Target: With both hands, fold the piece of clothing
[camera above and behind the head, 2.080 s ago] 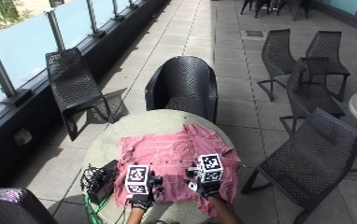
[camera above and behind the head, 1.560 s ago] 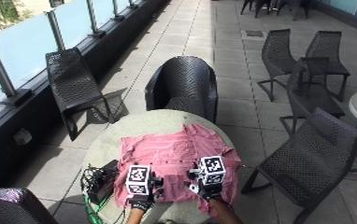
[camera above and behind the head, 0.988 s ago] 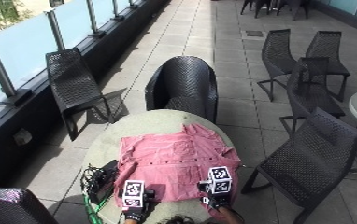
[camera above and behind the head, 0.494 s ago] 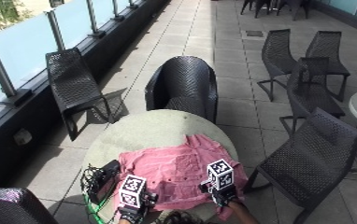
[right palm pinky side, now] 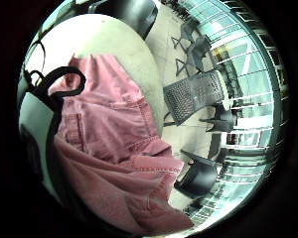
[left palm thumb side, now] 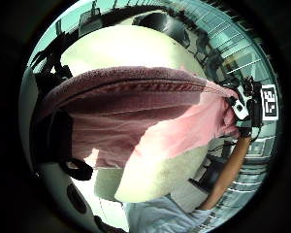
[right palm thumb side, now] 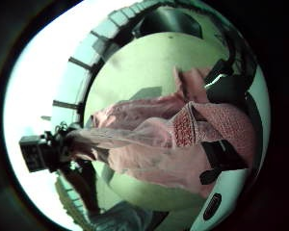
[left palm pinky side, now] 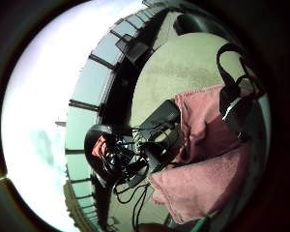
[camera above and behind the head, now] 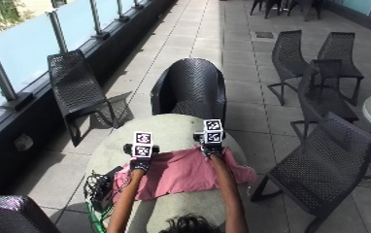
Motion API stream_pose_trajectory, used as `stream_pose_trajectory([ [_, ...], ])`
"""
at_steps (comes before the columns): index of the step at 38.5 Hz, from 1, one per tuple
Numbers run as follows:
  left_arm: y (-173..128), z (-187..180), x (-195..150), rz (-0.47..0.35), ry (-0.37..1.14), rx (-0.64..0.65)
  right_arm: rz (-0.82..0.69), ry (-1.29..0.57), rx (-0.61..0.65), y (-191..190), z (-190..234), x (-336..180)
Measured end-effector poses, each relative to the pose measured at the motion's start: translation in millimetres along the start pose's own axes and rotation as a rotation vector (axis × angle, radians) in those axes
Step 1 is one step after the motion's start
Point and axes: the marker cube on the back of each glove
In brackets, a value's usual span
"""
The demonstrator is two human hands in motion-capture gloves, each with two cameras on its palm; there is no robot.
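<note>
- The left hand (camera above and behind the head: 139, 164) has its fingers curled round an edge of the pink garment (camera above and behind the head: 184, 172); the left thumb side palm view shows a hemmed fold of cloth (left palm thumb side: 136, 87) draped right across the palm, which fits a pinch on the fabric.
- The right hand (camera above and behind the head: 210, 148) likewise grips the same carried edge; its thumb side palm view shows a stitched band of cloth (right palm thumb side: 185, 127) bunched close to the palm.
- Both hands are stretched forward, level with each other and apart, over the middle of the round table (camera above and behind the head: 173, 127).
- The garment lies on the near half of the table, its lifted edge held at the hands toward the table's centre and the rest spread back toward the person; on the right side, cloth hangs just over the table's edge.
- Judged from this, the step in hand is the first fold: the near hem is being carried over the body of the garment toward its far edge.
- The next move probably calls for lowering the held edge evenly, both corners matched to the layer beneath, then releasing and smoothing flat.
- A tangle of black cables and a device (camera above and behind the head: 100, 187) sits at the table's left edge, just beside the cloth; it may snag the fabric.
</note>
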Motion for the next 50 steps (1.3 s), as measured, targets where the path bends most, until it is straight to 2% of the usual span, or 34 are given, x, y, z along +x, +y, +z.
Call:
stream_pose_trajectory([
  [3,23,-8,0,-0.007,-0.021,-0.093,0.009,0.059,-0.017,-24,26,-7],
  [6,34,-1,-3,-0.036,0.075,-0.146,0.022,0.101,-0.087,-29,46,-10],
  [8,33,4,-4,-0.064,0.202,-0.119,0.019,0.065,-0.106,-23,49,-8],
  [11,34,2,-8,-0.092,0.308,-0.035,0.019,-0.076,-0.044,-7,39,2],
  [16,50,2,-11,-0.064,0.224,0.025,0.194,-0.232,0.092,45,26,47],
  [21,54,12,-4,-0.032,0.156,0.062,0.409,-0.196,0.158,84,34,94],
  [26,61,38,17,0.031,0.155,-0.04,0.655,-0.148,0.07,120,57,144],
  [32,76,72,33,0.031,0.14,-0.219,0.746,-0.263,-0.026,135,85,177],
  [36,76,82,34,0.033,0.159,-0.2,0.766,-0.338,-0.098,136,101,188],
  [40,71,82,35,0.046,0.199,-0.126,0.792,-0.285,-0.113,137,105,189],
  [44,77,84,35,0.047,0.198,-0.214,0.782,-0.253,-0.015,130,93,179],
  [46,76,79,35,0.055,0.198,-0.209,0.778,-0.271,0.077,123,79,171],
  [50,75,56,33,0.057,0.266,-0.192,0.696,-0.421,0.301,103,38,136],
])
